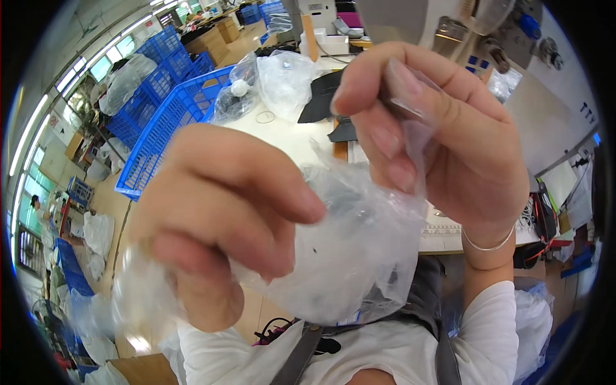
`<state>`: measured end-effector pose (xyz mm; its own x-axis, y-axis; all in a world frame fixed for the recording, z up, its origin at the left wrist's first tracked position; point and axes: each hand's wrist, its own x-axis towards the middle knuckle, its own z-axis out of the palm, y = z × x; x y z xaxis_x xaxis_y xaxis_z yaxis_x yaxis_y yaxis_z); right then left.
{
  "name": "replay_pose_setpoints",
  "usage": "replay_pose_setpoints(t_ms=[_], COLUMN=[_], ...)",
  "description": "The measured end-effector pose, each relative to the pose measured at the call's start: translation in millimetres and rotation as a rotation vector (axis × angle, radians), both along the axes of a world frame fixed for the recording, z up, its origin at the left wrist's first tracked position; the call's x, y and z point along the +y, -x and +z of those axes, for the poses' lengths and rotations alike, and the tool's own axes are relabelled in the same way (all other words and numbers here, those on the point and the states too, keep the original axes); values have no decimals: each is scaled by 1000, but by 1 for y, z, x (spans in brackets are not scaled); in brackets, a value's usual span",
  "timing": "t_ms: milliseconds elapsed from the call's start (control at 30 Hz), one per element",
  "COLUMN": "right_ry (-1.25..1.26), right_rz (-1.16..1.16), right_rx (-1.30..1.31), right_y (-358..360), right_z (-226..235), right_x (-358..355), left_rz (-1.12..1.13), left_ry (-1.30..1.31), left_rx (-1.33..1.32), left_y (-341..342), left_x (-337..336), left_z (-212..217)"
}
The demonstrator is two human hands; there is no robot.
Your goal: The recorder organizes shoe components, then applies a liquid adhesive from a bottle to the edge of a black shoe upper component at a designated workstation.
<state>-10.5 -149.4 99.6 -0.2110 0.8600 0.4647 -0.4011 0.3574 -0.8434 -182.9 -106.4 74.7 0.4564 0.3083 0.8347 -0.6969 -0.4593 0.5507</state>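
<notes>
Workshop around a white table (285,138), clear plastic bag (353,237) raised in front of it

Nearest, at the lower edge: white sleeves (487,340) and dark straps (301,353) over a white top. Lifted above these, to the right, a right hand (462,135) with a thin bracelet (491,247) at the wrist, clamped on the clear plastic bag, film caught between thumb and fingers. Hanging from that grip, crumpled and see-through, down over the near edge of the table toward the lap. To the left, a blurred left hand (218,205), fingers curled inward in front of the bag's left side; cannot tell whether closed on film or merely bent. Just beside it, farther left, a smear of clear plastic (138,292), too blurred to tell as the same bag or another.

Beyond, on the table: flat black pieces (317,99), with bundled plastic bags (284,80) to their left. Left of those, a slotted blue crate (144,163). Far right, metal machine parts (449,35). Farther off to the left, stacked blue crates (163,77) and cardboard boxes (208,45).
</notes>
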Motion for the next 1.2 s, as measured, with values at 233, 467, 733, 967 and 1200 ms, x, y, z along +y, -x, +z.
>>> replay_pose_setpoints(t_ms=[233,467,733,967,1200], right_ry=[-70,-289,-503,-327,-395], right_rz=[204,-157,-799,-567,-334], right_rx=[-659,-763,-630,-862,-811], right_y=[-15,-70,-73,-73,-86], right_z=[23,-6,-53,-74,-82], right_x=[-15,-8,-33,-53,-60], left_rz=[922,923,436,173,51], left_ry=[-1554,-2207,-1555,-474,-424], left_rx=[14,506,1072,1463,1763], left_y=[-44,-62,-97,-102,-84], left_x=[-40,-27,-17,-1,-2], left_z=[-1,4,13,0,0])
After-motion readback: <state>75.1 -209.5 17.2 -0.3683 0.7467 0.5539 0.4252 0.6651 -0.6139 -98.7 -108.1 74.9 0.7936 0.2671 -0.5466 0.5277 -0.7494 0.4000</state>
